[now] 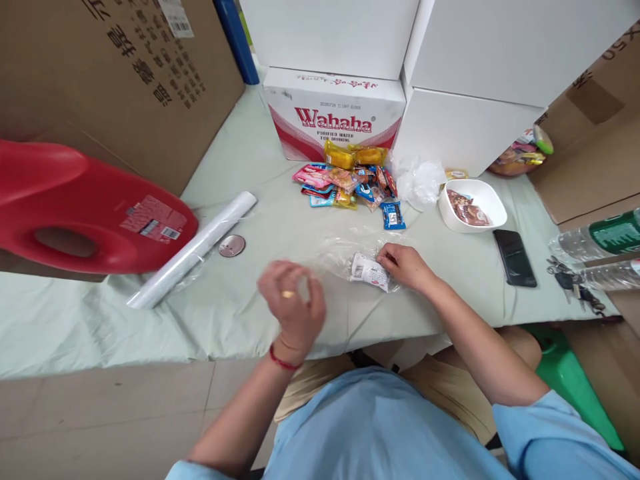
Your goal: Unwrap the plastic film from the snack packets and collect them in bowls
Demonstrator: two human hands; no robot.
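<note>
Left hand (294, 303): raised, half-curled, thumb and fingers apart, blurred, nothing visibly held. Right hand (400, 262): fingertips pinched on clear plastic bag (336, 249), apparently to steady it. White packet (370, 272), 1: on table (435, 250), beside right fingertips, inside or atop bag (unclear which), probably placed for easy reach. Snack heap (345, 178), 1: farther back, perhaps to leave elbow room. White bowl (467, 227), 1: at right, brown packets (469, 210) contained.

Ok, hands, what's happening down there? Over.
Left hand raised, loosely open. Right hand pinching clear bag. White packet beside that hand. Snack pile beyond both hands.
</note>
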